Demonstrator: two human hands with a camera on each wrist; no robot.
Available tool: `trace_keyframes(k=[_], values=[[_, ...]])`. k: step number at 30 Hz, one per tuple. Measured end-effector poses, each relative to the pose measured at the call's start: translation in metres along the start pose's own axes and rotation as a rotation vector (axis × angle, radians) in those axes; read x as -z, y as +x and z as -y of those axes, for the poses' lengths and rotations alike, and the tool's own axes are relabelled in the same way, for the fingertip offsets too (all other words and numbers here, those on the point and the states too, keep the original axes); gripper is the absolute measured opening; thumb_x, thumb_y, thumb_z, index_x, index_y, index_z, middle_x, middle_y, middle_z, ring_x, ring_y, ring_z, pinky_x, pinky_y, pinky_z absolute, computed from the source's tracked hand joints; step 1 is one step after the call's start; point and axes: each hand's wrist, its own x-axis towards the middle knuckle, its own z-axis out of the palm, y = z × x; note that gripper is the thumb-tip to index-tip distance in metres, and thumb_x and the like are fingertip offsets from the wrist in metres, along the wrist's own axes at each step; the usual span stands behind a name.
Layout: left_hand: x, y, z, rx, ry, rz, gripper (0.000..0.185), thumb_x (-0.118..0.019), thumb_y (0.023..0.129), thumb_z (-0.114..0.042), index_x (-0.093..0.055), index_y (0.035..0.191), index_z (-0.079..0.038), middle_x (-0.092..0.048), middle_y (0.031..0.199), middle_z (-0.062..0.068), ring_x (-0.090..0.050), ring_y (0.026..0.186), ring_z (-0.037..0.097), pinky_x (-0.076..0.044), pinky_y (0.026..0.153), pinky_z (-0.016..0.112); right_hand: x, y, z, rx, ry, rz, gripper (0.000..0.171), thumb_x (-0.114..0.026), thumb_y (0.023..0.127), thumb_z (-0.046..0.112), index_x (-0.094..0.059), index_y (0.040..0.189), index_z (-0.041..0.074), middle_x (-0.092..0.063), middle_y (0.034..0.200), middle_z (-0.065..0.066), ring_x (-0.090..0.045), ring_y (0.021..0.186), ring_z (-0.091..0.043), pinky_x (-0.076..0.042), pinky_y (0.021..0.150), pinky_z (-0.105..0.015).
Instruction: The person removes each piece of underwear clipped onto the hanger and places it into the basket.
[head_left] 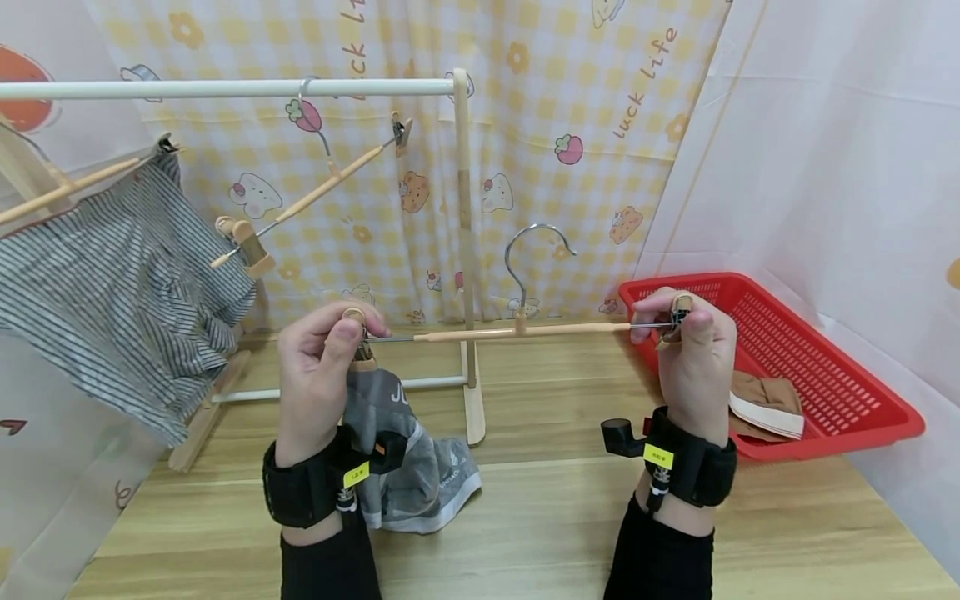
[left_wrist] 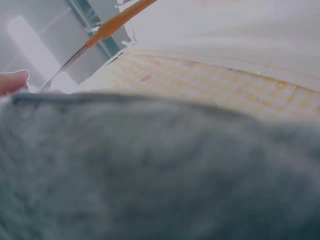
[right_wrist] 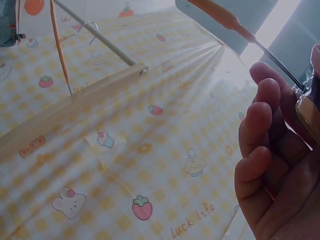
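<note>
A trouser hanger (head_left: 521, 329) with a metal hook is held level between both hands in the head view. My left hand (head_left: 318, 362) pinches its left clip (head_left: 363, 358). Below that clip hangs a grey garment (head_left: 420, 475) with white lettering and a pale hem, its lower part over the table. The same grey cloth (left_wrist: 160, 170) fills most of the left wrist view, blurred. At the bar's other end my right hand (head_left: 693, 358) pinches the right clip (head_left: 678, 321), which carries no cloth. Curled fingers (right_wrist: 257, 120) show beside the metal rod in the right wrist view.
On the left stands a clothes rack (head_left: 225, 89) with a white rail. Striped shorts (head_left: 127, 275) and a bare clip hanger (head_left: 322, 187) hang from it. A red basket (head_left: 862, 392) at the right holds a folded brown cloth (head_left: 765, 400).
</note>
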Motion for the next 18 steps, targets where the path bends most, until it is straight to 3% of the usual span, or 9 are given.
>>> trace_keyframes(k=[18], values=[[0.0, 0.0008, -0.0023, -0.004, 0.011, -0.018, 0.036, -0.063, 0.099, -0.025, -0.065, 0.081, 0.007, -0.062, 0.081, 0.012, -0.051, 0.077, 0.022, -0.036, 0.071, 0.028, -0.0004, -0.0003, -0.0007, -0.005, 0.015, -0.003, 0.06, -0.072, 0.088, 0.042, -0.067, 0.088, -0.017, -0.066, 0.072, -0.015, -0.057, 0.059, -0.022, -0.049, 0.061, -0.027]])
